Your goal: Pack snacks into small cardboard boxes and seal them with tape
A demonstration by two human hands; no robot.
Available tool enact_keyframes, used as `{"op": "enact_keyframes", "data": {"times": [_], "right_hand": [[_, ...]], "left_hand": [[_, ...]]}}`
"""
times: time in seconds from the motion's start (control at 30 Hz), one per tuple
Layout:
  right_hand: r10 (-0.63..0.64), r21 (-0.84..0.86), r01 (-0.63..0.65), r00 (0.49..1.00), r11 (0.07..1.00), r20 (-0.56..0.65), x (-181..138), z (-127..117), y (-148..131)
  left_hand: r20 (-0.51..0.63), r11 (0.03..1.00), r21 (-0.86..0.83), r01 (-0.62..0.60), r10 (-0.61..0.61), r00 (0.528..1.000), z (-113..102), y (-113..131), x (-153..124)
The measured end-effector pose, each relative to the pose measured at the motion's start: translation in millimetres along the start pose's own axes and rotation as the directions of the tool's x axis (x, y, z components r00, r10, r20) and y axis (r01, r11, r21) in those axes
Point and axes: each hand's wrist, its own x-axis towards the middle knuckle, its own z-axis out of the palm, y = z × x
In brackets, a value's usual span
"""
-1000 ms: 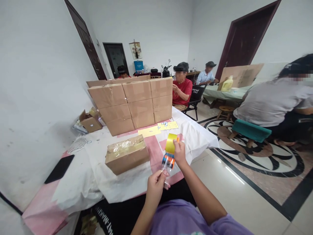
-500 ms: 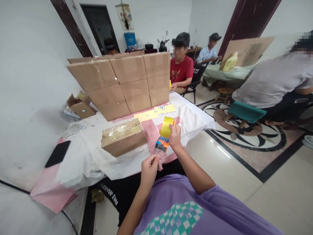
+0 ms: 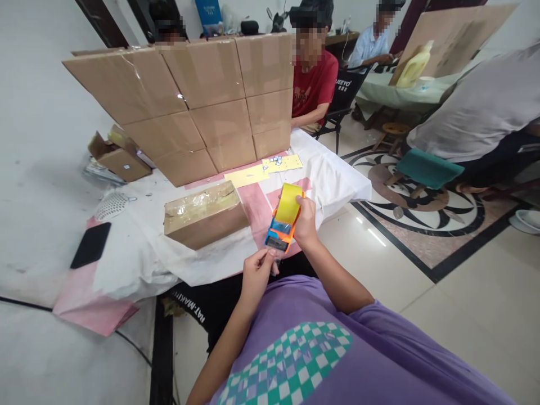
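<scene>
My right hand point(image 3: 305, 221) is wrapped round a tape dispenser point(image 3: 279, 227) with an orange and blue frame and a yellow-looking roll, held over the table's near edge. Just below its cutter, my left hand point(image 3: 258, 273) pinches the end of the clear tape point(image 3: 275, 263) between thumb and finger. To the left of the dispenser lies a long cardboard box point(image 3: 211, 225), its top covered with shiny tape. Behind it, on the far side of the table, yellow paper strips point(image 3: 247, 175) lie flat.
A tall cardboard partition point(image 3: 219, 118) stands across the table point(image 3: 329, 163). A black phone point(image 3: 90, 246) and a small open carton point(image 3: 120, 160) are at the left. A person in a red shirt point(image 3: 314, 84) sits beyond; another sits at right near a teal stool point(image 3: 430, 167).
My view has tipped downward, so the partition and box look larger and higher up. The dispenser is turned slightly, showing its blue side more, with both hands still on dispenser and tape.
</scene>
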Motion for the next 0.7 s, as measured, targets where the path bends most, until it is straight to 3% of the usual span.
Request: {"op": "enact_keyframes", "data": {"times": [0.17, 0.7], "right_hand": [[0.081, 0.156, -0.079, 0.997, 0.985, -0.007, -3, -3, -6], [0.217, 0.204, -0.199, 0.974, 0.959, -0.07, 1, -4, 5]], "left_hand": [[0.024, 1.0, 0.005, -0.022, 0.022, 0.999, 3, -3, 1], [0.01, 0.998, 0.005, -0.067, 0.067, 0.998, 4, -9, 3]]}}
